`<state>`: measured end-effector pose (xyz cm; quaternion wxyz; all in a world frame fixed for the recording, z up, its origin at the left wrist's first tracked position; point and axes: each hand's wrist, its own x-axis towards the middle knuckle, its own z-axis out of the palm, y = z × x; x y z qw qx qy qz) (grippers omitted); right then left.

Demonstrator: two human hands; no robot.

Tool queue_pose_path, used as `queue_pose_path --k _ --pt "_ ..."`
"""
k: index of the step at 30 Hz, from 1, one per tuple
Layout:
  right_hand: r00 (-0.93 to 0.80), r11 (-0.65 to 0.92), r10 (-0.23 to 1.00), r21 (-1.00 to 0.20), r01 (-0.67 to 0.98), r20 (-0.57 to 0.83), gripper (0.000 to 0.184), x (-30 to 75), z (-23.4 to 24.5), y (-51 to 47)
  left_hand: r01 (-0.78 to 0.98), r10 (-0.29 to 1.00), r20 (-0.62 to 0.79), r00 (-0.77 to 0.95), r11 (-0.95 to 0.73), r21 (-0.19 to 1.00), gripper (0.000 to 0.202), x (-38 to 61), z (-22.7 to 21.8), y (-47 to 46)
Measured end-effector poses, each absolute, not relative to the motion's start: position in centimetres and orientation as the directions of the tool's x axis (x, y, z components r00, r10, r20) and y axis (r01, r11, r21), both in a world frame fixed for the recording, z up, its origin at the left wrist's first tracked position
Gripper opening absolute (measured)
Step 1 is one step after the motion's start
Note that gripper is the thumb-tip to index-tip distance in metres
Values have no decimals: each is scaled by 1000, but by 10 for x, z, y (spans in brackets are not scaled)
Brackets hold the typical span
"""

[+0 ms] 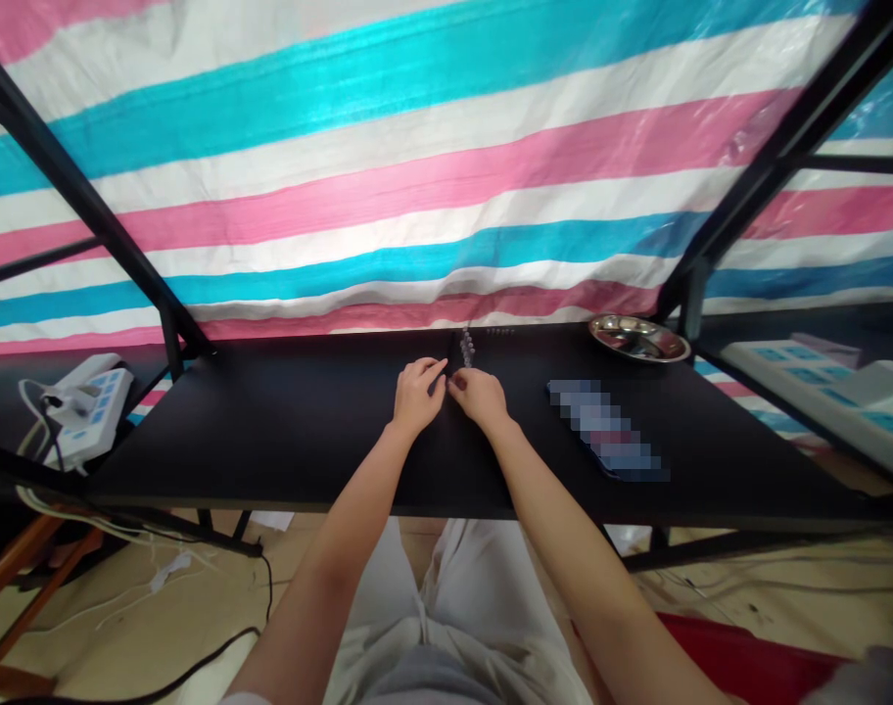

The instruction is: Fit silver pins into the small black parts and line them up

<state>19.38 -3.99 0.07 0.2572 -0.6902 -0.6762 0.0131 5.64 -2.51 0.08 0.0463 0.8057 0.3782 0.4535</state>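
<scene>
The left hand (415,394) and right hand (479,395) meet on the black table (285,421), fingers pinched narrow; what they pinch is too small to tell. Small shiny pieces (467,346) stand just behind them.

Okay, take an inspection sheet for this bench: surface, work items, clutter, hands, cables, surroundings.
Surface: black table, matte and flat.
Job's things: small pieces in a short row just beyond the fingertips; too small to identify.
Clutter: metal dish at the far right of the table; pixelated flat object right of the hands.
Grippers: left hand and right hand side by side on the table, fingertips meeting; whether they pinch anything cannot be told.
Cables: white power strip at the left, cables trailing across the floor.
Surroundings: striped tarp behind, black frame around the table.
</scene>
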Motion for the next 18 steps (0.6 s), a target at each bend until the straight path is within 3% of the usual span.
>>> queue_pose_path --k 5,12,18 --pt "59 127 909 -409 904 412 14 194 -1 -38 518 648 719 251 -718 465 25 56 0 -21" --pt "-22 282 856 -431 857 517 17 193 -3 -38 347 708 693 137 -690 636 10 57 6 -21" --pt "-53 362 797 -405 839 602 20 192 -5 -39 307 711 688 142 -693 653 10 57 6 -24"
